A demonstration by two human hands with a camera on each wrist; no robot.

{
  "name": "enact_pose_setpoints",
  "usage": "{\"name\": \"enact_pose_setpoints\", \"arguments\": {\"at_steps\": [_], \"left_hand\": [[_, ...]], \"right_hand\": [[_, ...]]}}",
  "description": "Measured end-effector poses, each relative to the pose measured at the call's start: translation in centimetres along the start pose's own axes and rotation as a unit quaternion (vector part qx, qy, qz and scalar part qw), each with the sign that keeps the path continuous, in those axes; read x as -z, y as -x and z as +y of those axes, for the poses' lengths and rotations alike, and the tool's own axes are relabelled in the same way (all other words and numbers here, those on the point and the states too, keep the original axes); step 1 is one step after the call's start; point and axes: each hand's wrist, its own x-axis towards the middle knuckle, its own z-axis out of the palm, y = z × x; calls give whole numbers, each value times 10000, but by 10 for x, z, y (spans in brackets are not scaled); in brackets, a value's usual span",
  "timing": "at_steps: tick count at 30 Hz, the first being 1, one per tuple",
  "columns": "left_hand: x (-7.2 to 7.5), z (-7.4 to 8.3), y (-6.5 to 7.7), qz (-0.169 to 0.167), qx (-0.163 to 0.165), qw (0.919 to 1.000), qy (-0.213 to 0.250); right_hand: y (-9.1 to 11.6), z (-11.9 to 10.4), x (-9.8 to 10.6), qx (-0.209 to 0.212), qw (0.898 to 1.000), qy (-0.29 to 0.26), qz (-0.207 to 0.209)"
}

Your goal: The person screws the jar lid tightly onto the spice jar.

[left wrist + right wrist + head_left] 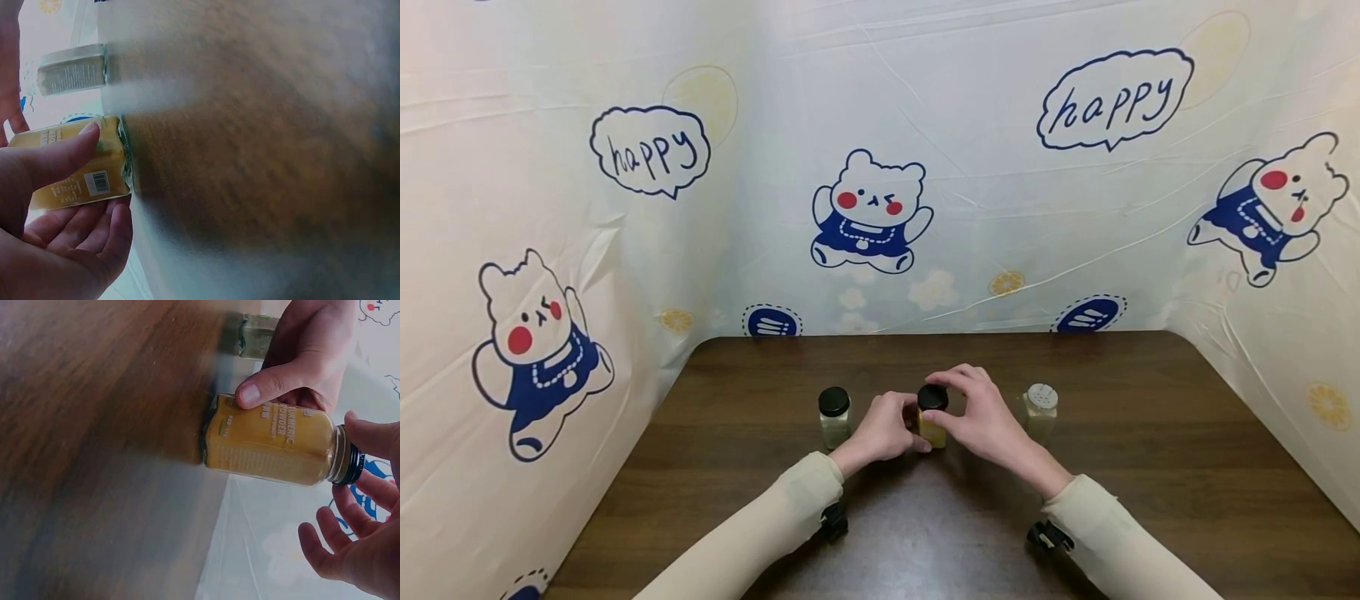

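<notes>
A glass jar of yellow turmeric powder point(275, 447) with a black lid point(933, 397) stands upright at the middle of the table. My left hand point(883, 428) grips its lower body, thumb on one side and fingers on the other, as the left wrist view shows. At the top, my right hand point(987, 418) pinches the lid between thumb and fingertips, with some fingers spread away from it. In the left wrist view a barcode label point(98, 182) shows on the yellow jar. The lid sits on the threaded neck in the right wrist view.
Left of my left hand stands a pale-filled glass jar point(835, 428) with a black lid. Another pale jar point(1040, 417), topped by a perforated white cap, is behind my right wrist. The brown wooden table point(760, 517) meets a printed cloth point(985, 208) at its back and sides.
</notes>
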Motion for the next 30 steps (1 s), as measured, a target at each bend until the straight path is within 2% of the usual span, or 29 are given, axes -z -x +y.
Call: {"name": "enact_pose_setpoints", "arguments": {"at_steps": [8, 18, 22, 26, 30], "left_hand": [[0, -1, 0, -13, -22, 10000, 18], [0, -2, 0, -79, 97, 9999, -26], [0, -1, 0, -84, 125, 9999, -66], [0, 0, 1, -108, 159, 9998, -65], [0, 0, 1, -123, 200, 9997, -46]], "right_hand": [[0, 3, -2, 13, 9996, -262, 41], [3, 4, -2, 70, 9996, -268, 41], [3, 5, 1, 172, 9988, -411, -179], [3, 6, 5, 154, 9952, -783, -568], [3, 7, 7, 105, 9920, -995, -772]]}}
